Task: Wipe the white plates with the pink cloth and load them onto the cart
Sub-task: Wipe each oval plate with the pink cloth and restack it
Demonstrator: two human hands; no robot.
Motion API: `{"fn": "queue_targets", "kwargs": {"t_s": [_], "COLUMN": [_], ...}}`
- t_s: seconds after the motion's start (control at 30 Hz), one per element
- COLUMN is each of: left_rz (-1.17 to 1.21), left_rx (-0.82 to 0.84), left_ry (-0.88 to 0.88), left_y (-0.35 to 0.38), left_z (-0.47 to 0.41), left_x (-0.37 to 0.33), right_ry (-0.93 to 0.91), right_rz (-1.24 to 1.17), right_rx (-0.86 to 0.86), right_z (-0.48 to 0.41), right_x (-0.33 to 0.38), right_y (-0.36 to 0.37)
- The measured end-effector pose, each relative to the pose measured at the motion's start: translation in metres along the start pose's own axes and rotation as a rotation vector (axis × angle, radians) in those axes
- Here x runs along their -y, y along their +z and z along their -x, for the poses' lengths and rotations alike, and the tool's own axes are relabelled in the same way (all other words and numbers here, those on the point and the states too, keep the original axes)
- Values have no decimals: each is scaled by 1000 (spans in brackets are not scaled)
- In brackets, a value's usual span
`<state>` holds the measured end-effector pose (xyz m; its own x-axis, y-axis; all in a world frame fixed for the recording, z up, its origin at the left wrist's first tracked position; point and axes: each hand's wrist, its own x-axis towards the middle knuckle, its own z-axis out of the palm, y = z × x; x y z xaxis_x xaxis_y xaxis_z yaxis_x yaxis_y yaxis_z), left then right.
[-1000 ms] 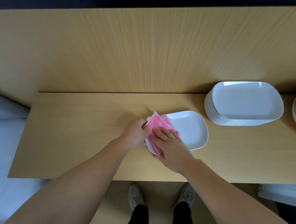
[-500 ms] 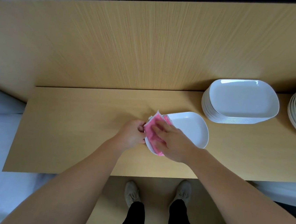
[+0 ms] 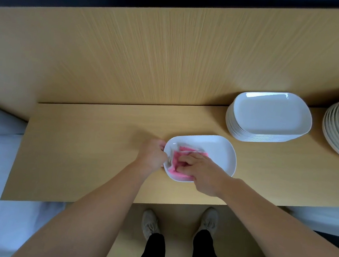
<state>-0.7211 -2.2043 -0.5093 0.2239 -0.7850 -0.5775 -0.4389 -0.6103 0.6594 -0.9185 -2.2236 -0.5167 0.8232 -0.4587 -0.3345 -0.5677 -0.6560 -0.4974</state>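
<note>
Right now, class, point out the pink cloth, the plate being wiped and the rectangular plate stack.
pink cloth [image 3: 174,162], head view, its exposed left edge.
plate being wiped [image 3: 218,152], head view, bare right half.
rectangular plate stack [image 3: 270,116], head view, top plate's centre.

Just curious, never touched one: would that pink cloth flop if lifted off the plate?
Probably floppy: the pink cloth lies folded and rumpled under the right hand. Likely light, as fingers alone bunch it. It may drag on the glossy plate, whose rim the left hand holds.
</note>
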Motion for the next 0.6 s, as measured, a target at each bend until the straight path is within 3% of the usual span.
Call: {"fn": "queue_targets", "kwargs": {"t_s": [0.13,0.37,0.6], "left_rz": [-38,-197,-112], "left_rx": [-19,-3,-22], "left_ry": [4,58,28], "left_y": [2,10,8], "left_z": [-2,0,4], "left_x": [0,-2,-4], "right_ry": [-25,-48,-22], "right_rz": [-45,36,55], "right_rx": [33,-72,-167], "right_z": [14,11,34], "right_x": [-7,-7,-33], "right_y": [-6,10,13]}}
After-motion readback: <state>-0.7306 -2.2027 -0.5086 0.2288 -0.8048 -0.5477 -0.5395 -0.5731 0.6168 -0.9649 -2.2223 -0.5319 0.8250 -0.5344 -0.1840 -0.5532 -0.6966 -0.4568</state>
